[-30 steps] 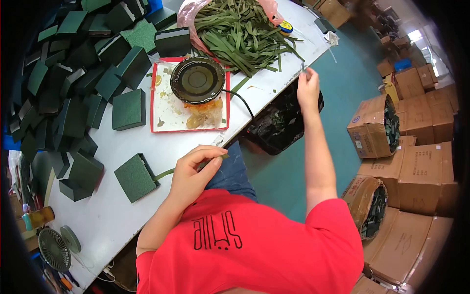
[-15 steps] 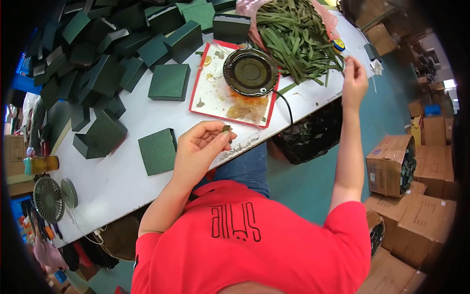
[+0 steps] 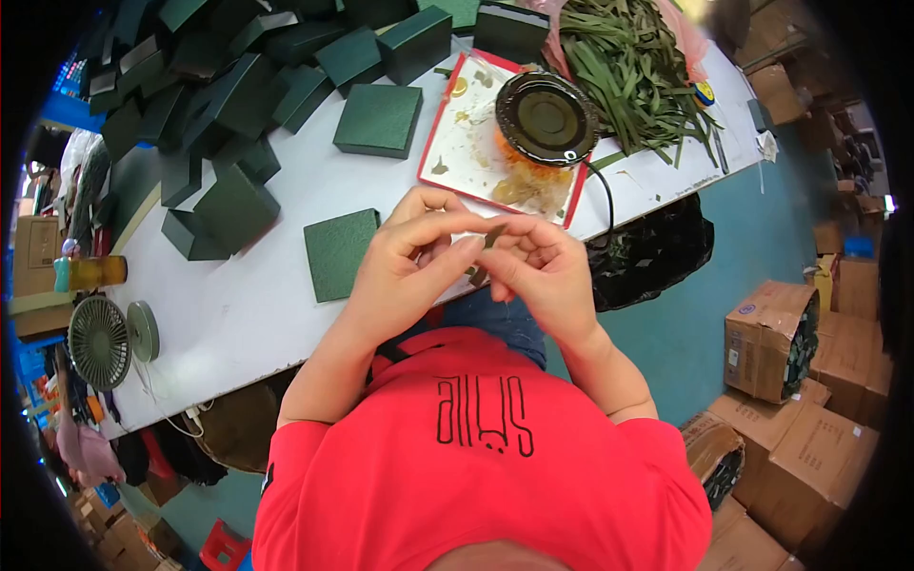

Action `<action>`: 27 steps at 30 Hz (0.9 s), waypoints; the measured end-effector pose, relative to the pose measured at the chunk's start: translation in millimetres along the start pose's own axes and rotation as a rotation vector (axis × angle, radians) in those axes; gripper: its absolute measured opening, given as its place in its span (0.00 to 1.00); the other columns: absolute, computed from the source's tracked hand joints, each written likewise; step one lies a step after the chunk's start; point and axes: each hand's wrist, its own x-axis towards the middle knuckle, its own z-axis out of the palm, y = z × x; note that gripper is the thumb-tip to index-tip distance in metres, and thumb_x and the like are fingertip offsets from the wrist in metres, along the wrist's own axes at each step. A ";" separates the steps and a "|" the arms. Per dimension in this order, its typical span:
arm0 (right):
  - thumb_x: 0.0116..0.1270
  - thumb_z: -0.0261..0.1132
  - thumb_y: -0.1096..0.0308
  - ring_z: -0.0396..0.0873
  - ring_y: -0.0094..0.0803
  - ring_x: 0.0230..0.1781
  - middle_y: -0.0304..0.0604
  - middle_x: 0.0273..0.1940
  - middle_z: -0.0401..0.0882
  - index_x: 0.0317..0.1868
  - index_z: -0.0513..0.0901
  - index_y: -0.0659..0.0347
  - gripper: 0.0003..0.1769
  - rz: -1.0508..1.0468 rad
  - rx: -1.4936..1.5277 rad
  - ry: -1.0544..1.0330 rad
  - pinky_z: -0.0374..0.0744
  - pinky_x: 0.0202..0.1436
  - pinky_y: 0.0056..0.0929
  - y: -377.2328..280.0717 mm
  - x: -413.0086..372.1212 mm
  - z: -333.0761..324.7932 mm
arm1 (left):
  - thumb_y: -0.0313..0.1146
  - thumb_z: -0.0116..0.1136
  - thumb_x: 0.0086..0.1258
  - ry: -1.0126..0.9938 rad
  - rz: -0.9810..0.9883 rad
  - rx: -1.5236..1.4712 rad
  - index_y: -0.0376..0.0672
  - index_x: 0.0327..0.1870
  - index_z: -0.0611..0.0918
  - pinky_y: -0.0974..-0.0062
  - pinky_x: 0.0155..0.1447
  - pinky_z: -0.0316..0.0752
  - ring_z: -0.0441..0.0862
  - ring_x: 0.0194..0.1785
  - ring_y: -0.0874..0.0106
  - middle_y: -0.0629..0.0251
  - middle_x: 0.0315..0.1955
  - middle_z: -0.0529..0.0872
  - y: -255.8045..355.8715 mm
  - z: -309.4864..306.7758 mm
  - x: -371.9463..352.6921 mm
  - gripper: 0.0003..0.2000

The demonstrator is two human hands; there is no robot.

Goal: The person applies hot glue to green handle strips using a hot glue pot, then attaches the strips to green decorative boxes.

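Observation:
My left hand (image 3: 416,262) and my right hand (image 3: 540,266) meet at the table's front edge, fingertips nearly touching. Between them is a small green ribbon piece (image 3: 492,238), pinched by the fingers of both hands. A green box (image 3: 341,255) lies flat just left of my left hand. Beyond my hands, a round black hot plate (image 3: 546,118) stands on a stained white board with a red rim (image 3: 446,124). Many loose green ribbon strips (image 3: 628,71) are heaped in a pink bag (image 3: 700,59) at the back right.
Another green box (image 3: 378,120) lies farther back, with a pile of dark green boxes (image 3: 238,100) at the back left. A small fan (image 3: 99,343) stands at the left. A black bag (image 3: 657,249) hangs below the table edge, and cardboard boxes (image 3: 769,333) are stacked at the right.
My right hand has come from the ribbon heap to my left hand, and its fingers now pinch the ribbon piece too. The view has shifted, so the table things appear lower or farther right.

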 end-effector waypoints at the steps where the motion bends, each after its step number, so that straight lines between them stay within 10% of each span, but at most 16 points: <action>1: 0.68 0.69 0.76 0.78 0.17 0.26 0.38 0.39 0.84 0.54 0.80 0.68 0.15 -0.005 0.016 0.027 0.75 0.30 0.15 1.9 1.5 -1.1 | 0.28 0.69 0.62 0.040 0.063 0.118 0.39 0.59 0.82 0.77 0.51 0.70 0.76 0.48 0.74 0.63 0.53 0.77 3.1 -8.2 -3.5 0.22; 4: 0.70 0.68 0.74 0.76 0.15 0.29 0.38 0.41 0.84 0.48 0.83 0.67 0.09 -0.047 0.078 0.095 0.72 0.31 0.15 9.1 1.0 -12.2 | 0.38 0.79 0.45 0.080 0.228 0.654 0.45 0.74 0.67 0.59 0.71 0.64 0.67 0.69 0.54 0.55 0.68 0.70 -0.9 -39.2 -14.8 0.49; 8: 0.76 0.62 0.70 0.79 0.22 0.44 0.42 0.47 0.84 0.50 0.82 0.66 0.09 -0.231 0.080 0.264 0.75 0.51 0.23 20.9 1.4 -19.9 | 0.40 0.83 0.37 -0.022 -0.117 1.183 0.46 0.76 0.63 0.52 0.75 0.58 0.62 0.73 0.50 0.57 0.72 0.65 -18.1 -65.0 -39.2 0.58; 15: 0.77 0.61 0.68 0.83 0.33 0.39 0.45 0.37 0.83 0.51 0.78 0.65 0.10 -0.205 0.471 0.227 0.84 0.54 0.38 18.3 -2.1 -45.3 | 0.37 0.83 0.37 0.005 0.029 0.691 0.41 0.75 0.64 0.56 0.72 0.63 0.65 0.69 0.49 0.53 0.68 0.69 -22.9 -56.7 -37.3 0.56; 27: 0.75 0.65 0.67 0.85 0.30 0.33 0.44 0.36 0.84 0.52 0.78 0.70 0.14 -0.126 0.051 0.467 0.84 0.39 0.26 1.4 18.9 -68.2 | 0.33 0.83 0.33 -0.027 0.151 0.659 0.38 0.73 0.65 0.59 0.71 0.66 0.67 0.69 0.50 0.52 0.67 0.70 -15.6 -40.4 -33.9 0.57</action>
